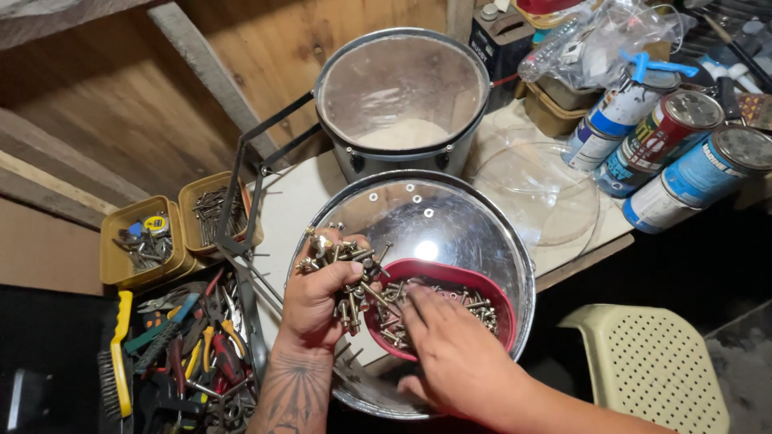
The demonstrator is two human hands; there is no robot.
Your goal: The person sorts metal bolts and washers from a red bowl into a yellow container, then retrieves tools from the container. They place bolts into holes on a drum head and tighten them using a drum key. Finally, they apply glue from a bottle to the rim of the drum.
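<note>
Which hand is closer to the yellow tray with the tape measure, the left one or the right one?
The left hand. It holds a bunch of bolts to the right of the yellow tray. The right hand is farther right, its fingers in the red bowl.

Both forearms are bare, with no sleeves, gloves, rings or watch showing. The left hand [315, 299] leads back to a forearm marked with a dark tattoo [293, 394] of radiating, fan-like lines reaching to the wrist. The right hand [454, 354] and its forearm carry no markings.
</note>
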